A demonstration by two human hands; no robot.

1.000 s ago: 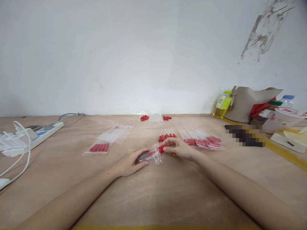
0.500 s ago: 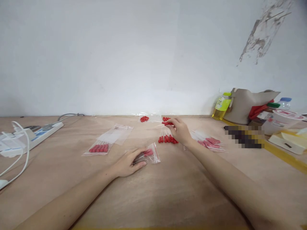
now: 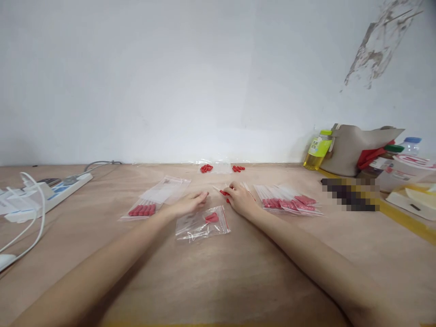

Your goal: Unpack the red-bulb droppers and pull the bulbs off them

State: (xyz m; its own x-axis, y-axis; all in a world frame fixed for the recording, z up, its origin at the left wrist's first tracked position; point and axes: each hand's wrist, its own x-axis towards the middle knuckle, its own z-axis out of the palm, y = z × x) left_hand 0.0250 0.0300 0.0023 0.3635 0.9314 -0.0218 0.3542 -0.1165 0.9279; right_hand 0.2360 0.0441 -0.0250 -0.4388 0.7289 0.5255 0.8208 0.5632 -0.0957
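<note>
My left hand (image 3: 190,203) hovers just behind a clear zip bag (image 3: 190,231), fingers stretched out and nothing in them. Inside that flat bag lies a small cluster of red tips (image 3: 211,218). To the right, my right hand (image 3: 240,200) curls its fingers over several red-tipped white sticks (image 3: 225,193), gripping them near their red ends. Part of this bunch is hidden under the hand. Left of my left hand rests a filled bag of red-tipped sticks (image 3: 142,210), with a bare clear bag (image 3: 170,188) overlapping it.
More filled bags (image 3: 289,204) overlap right of my right hand. Loose red-tipped sticks (image 3: 206,168) lie by the wall. A power strip (image 3: 68,190) with white cables is at left. A yellow bottle (image 3: 316,152), a grey bag (image 3: 344,152) and a lidded tub (image 3: 403,175) stand at right.
My left hand has let go of the zip bag and moved up behind it. My right hand has come down and left onto the bunch of sticks, covering most of it.
</note>
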